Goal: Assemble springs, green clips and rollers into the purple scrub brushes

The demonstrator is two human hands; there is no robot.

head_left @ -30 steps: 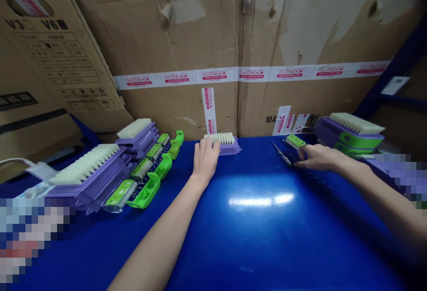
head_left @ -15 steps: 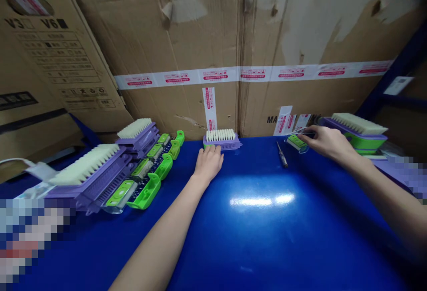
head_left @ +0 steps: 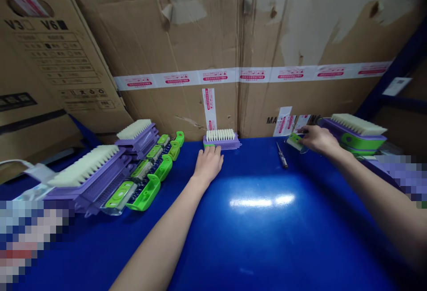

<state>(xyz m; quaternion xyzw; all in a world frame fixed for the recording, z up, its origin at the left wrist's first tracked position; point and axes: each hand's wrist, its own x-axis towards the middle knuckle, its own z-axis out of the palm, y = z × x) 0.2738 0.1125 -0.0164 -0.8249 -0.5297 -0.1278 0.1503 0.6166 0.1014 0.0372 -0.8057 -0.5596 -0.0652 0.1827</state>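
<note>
At a blue bench (head_left: 233, 246), a person's left hand (head_left: 208, 164) lies palm down just in front of a purple brush (head_left: 229, 143), which sits bristles up near the cardboard (head_left: 173, 50), its long axis running left to right beyond the fingertips; the left hand is the nearer. Whether those loosely bent fingers grasp the brush's green edge cannot be told. Well to the right, the right hand (head_left: 316, 139) reaches, fingers bent, to a green-topped block (head_left: 294, 139) lying at its fingertips, on its left; that grip, too, is unclear. A slim tool (head_left: 282, 155) lies between the hands
</note>
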